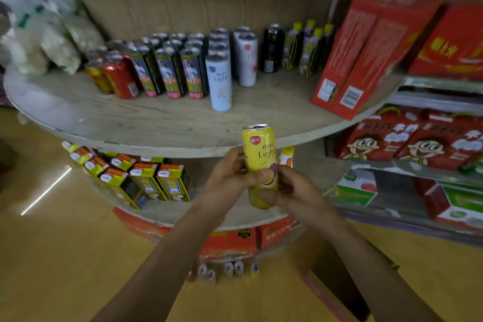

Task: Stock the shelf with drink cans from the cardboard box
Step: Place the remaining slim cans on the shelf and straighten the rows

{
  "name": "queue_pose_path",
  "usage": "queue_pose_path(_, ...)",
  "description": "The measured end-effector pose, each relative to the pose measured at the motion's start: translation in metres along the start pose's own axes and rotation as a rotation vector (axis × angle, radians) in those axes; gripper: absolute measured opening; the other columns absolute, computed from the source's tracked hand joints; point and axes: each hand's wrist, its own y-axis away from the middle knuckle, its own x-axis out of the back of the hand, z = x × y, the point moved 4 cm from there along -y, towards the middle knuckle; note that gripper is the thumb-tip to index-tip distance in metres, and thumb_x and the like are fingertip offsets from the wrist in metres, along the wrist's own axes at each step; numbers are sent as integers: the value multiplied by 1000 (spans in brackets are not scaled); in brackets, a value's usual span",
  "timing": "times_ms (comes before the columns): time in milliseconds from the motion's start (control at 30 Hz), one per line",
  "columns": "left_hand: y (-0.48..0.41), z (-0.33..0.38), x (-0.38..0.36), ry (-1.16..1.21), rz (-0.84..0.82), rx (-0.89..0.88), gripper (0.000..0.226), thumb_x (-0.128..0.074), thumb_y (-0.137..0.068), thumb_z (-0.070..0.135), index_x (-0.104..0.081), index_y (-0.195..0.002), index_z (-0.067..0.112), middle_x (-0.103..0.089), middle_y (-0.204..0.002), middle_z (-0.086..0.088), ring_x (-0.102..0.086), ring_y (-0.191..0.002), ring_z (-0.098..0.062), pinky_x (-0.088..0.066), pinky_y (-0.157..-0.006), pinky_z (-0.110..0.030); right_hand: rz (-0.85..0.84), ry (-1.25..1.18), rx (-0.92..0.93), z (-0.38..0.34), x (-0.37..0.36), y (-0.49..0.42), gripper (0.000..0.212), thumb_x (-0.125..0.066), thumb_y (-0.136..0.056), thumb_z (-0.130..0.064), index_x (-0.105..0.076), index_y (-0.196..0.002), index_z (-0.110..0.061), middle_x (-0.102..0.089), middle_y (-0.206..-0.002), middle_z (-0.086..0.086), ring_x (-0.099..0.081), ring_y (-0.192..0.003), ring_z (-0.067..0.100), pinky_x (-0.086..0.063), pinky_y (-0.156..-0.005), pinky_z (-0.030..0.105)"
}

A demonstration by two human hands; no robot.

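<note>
The yellow can (259,157) was judged rigid, smooth-walled and likely slippery, and moderately heavy if full; a mid-body grip was indicated. A slim, tall body lettered "Rio Light" was noted. It was held upright by 2 hands, the left hand (230,178) and right hand (295,191), with fingers (266,195) curled around its lower half, just before the shelf (156,123) edge.

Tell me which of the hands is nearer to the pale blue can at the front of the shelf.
Left. The left hand is almost straight below the pale blue can, gripping the yellow can; the right hand grips it lower down and further to the right.
</note>
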Motion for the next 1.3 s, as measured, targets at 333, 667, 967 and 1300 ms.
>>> queue_pose_path(333, -33, 51, 5, -60, -47, -89, 45, -71, -88, -2, -57, -130, 9, -75, -113, -13, -71, -107, -30, -59, -92, -37, 41, 23, 127, -47, 13, -35, 60, -76, -74, -48, -60, -127, -25, -72, -119, -8, -68, -112, 10, -55, -98, 44)
queue_pose_path(667, -105, 70, -4, -112, -28, -127, 52, -60, -82, -15, -58, -129, 7, -71, -118, -19, -67, -113, -35, -56, -94, -44, 75, 120, 166, -52, 54, -111, 47, -78, -75, -42, -62, -118, -33, -73, -110, -14, -68, -102, 4, -55, -94, 41)
queue_pose_path(967, -171, 64, -11, -73, 76, -90, 57, -52, -64, 7, -61, -120, 2, -67, -110, -29, -67, -102, -36, -50, -98, -55, 9, 180, 171, -35, 82, -184, 50, -81, -78, -37, -61, -123, -29, -71, -113, -13, -67, -104, 4, -54, -97, 39)
queue_pose_path(1300, -222, 46, -2, -21, 209, -91, 52, -62, -71, 12, -62, -123, 11, -68, -120, -22, -64, -115, -36, -49, -103, -52, -44, 192, 168, -22, 89, -235, 48, -80, -80, -28, -61, -124, -28, -71, -116, -11, -66, -107, 8, -52, -99, 41)
